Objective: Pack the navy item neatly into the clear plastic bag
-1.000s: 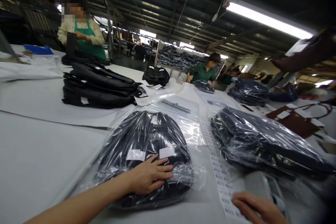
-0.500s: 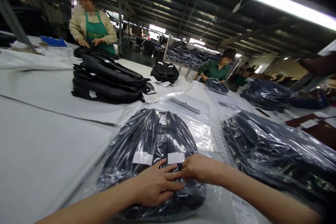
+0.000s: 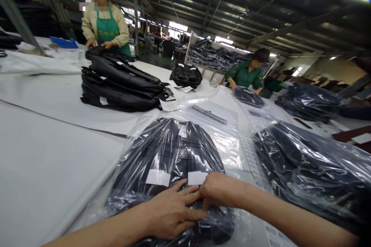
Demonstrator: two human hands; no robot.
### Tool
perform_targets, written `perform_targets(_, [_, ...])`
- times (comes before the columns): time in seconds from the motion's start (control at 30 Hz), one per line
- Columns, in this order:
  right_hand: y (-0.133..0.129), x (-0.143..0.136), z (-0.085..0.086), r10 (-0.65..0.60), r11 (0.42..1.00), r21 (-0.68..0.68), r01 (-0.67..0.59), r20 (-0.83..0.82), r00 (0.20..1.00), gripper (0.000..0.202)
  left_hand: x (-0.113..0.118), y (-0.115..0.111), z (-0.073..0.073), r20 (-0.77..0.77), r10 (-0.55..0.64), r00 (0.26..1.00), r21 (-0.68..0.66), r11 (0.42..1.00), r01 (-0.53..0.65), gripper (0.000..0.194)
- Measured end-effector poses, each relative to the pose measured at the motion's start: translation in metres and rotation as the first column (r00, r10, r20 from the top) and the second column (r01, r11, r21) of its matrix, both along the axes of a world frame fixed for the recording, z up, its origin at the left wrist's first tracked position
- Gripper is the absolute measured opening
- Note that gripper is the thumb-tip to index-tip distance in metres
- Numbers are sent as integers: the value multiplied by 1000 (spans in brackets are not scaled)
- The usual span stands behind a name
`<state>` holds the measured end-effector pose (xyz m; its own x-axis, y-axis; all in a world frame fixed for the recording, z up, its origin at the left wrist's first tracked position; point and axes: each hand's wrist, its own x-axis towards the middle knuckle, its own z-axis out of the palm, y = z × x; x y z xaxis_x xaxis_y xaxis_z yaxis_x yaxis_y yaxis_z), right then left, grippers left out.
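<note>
A dark backpack in a clear plastic bag (image 3: 162,146) lies in front of me, with two white labels showing on its straps. Spread across the lower part of the bag is my left hand (image 3: 174,210), its fingers apart and pointing right. My right hand (image 3: 216,189) is closed at the bag's right side, beside the right label and touching my left fingertips. What its fingers pinch is hidden behind the knuckles.
Black backpacks (image 3: 121,85) are stacked at the back left, beside a person in a green apron (image 3: 108,29). Bagged dark goods (image 3: 307,162) lie at the right. Flat plastic bags (image 3: 223,135) lie beyond. Another person (image 3: 246,75) handles a bagged item (image 3: 248,96).
The view has shifted slightly. Both hands remain at nearly the same place on the bag. The person at the far right has spread their hands around the bagged item.
</note>
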<state>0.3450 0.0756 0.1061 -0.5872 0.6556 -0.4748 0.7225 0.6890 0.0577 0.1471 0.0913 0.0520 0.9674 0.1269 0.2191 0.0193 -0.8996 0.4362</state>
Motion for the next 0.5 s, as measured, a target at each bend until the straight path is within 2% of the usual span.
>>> perform_targets(0.2, [4,3,-2,-101,995,-28,100,-44,994,16,1,0,3,-19,0,1000,-3,1000,0,34])
perform_targets(0.27, [6,7,-3,-169,986,-21,168,-110,979,25,0,0,4,-22,0,1000,-15,1000,0,34])
perform_targets(0.37, [15,17,-10,-278,960,-22,279,-209,938,50,-1,1,6,-39,-19,999,-37,999,17,37])
perform_targets(0.5, [29,34,-18,-425,905,-159,395,-324,845,42,-1,2,8,-76,-34,997,-68,997,29,41])
